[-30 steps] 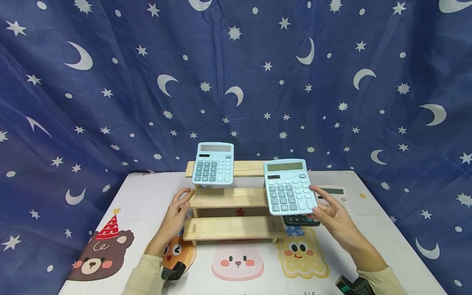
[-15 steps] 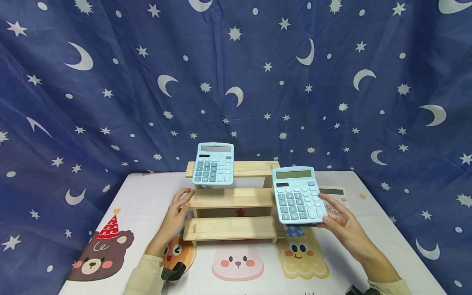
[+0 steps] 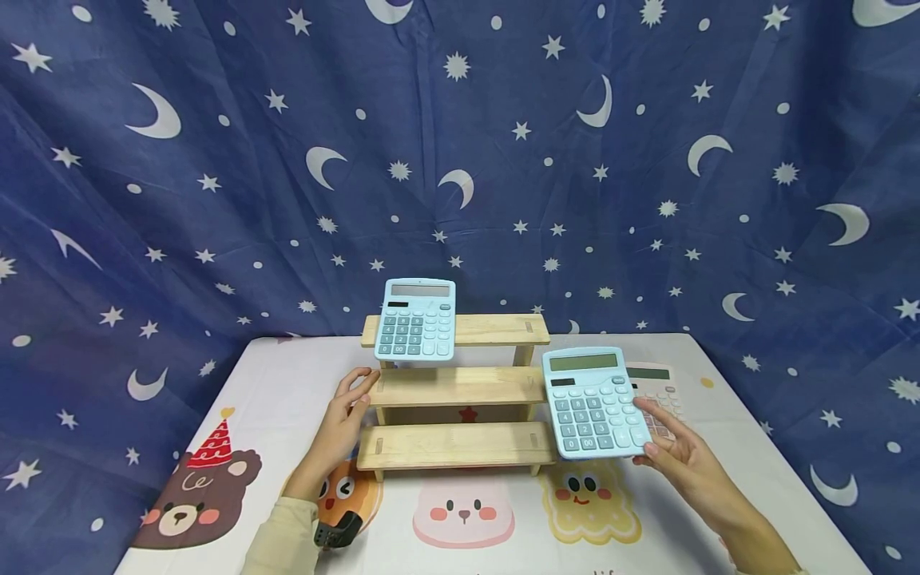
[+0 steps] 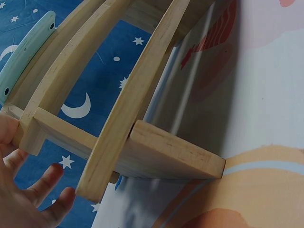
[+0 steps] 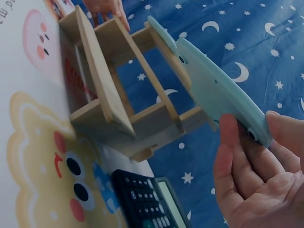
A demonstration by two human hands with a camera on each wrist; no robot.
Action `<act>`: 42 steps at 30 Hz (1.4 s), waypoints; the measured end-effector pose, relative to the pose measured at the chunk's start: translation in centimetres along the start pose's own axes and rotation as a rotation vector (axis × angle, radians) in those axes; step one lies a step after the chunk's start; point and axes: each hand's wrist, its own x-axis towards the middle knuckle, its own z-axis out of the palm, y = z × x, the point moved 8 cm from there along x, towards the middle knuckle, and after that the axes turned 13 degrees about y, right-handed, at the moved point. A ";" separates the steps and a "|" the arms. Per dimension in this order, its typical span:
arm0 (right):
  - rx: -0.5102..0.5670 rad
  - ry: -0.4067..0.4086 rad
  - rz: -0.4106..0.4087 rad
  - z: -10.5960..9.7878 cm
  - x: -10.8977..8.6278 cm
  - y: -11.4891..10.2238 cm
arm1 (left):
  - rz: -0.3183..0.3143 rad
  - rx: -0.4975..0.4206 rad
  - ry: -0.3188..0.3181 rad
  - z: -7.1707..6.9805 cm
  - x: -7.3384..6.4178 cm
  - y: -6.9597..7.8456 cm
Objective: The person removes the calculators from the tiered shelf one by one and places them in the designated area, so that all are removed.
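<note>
A light blue calculator (image 3: 595, 403) hangs tilted above the table, right of a three-tier wooden rack (image 3: 460, 386). My right hand (image 3: 690, 471) pinches its lower right edge, thumb on one face and fingers behind, as the right wrist view shows. Another light blue calculator (image 3: 415, 319) leans upright at the left of the top tier. My left hand (image 3: 341, 419) touches the left end of the middle tier, with its lower fingers spread loosely in the left wrist view. In the right wrist view a dark calculator (image 5: 147, 202) lies beside the rack; the head view hides it.
A pale pink-and-white calculator (image 3: 652, 391) lies behind my right hand, partly covered. The white tablecloth (image 3: 517, 519) carries cartoon prints. A dark blue curtain (image 3: 460, 160) with moons and stars closes off the back and sides.
My right hand has carried the light blue calculator to the right and lower, away from the rack, covering the dark calculator in the head view. My left hand and the rack have stayed put.
</note>
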 end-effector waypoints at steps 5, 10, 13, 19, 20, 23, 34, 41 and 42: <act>-0.034 0.010 0.049 -0.5 -0.5 0.7 | -0.003 -0.030 -0.002 0.0 0.0 -0.1; -0.045 0.013 0.080 -0.9 -1.0 1.4 | 0.003 -0.025 0.000 0.0 0.0 0.1; -0.015 -0.022 0.066 -0.9 -1.3 1.5 | 0.008 -0.020 -0.001 0.1 0.0 0.2; 0.048 -0.081 0.053 -1.0 -2.0 2.0 | 0.006 -0.022 -0.004 0.1 0.0 0.1; 0.053 -0.083 0.059 -1.0 -2.0 2.1 | 0.003 -0.024 -0.005 0.1 0.0 0.1; 0.059 -0.077 0.089 -1.2 -2.2 2.6 | -0.005 -0.032 -0.005 0.0 0.0 0.2; 0.039 -0.075 0.133 -1.8 -3.0 4.0 | -0.001 -0.039 -0.005 0.1 0.0 0.2; 0.015 -0.017 0.198 -2.5 -3.6 4.3 | 0.001 -0.037 -0.004 0.0 0.0 0.1; 0.017 -0.013 0.202 -2.6 -3.7 4.3 | 0.001 -0.037 -0.004 0.0 0.0 0.1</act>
